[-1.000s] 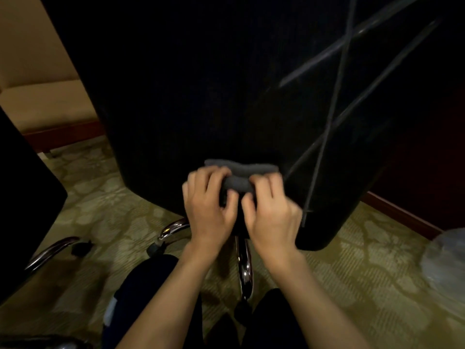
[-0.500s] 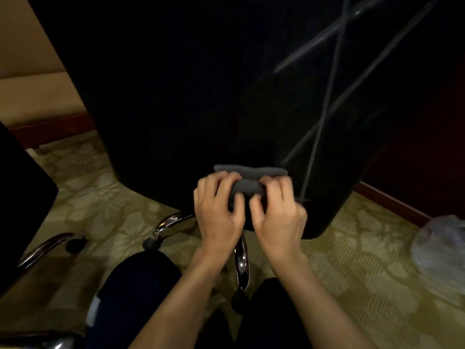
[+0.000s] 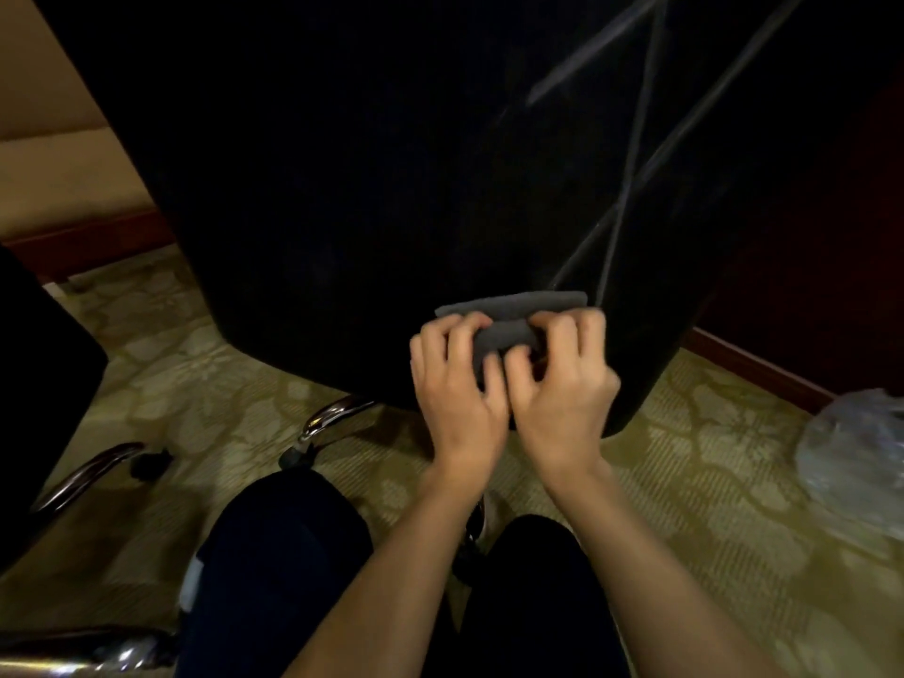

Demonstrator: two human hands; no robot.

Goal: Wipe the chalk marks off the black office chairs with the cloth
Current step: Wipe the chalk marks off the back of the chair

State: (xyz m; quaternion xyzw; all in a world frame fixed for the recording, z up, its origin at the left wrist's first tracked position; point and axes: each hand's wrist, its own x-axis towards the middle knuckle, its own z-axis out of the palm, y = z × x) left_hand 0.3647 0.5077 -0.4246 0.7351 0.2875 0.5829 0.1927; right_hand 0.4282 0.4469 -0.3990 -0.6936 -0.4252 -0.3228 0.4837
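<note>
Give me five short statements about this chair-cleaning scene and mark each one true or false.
1. Both hands, left and right, hold the grey cloth. True.
2. The chalk marks on the black chair are all wiped off. False: crossing lines remain on its right side.
3. The cloth is white. False: it is grey.
4. A clear plastic bag lies on the carpet at right. True.
5. The floor is bare wood. False: it is patterned carpet.

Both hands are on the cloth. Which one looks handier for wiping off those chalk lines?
Probably the right hand. It grips the cloth on the side nearest the chalk lines, which run up the chair back just above and right of it. The left hand sits farther away.
</note>
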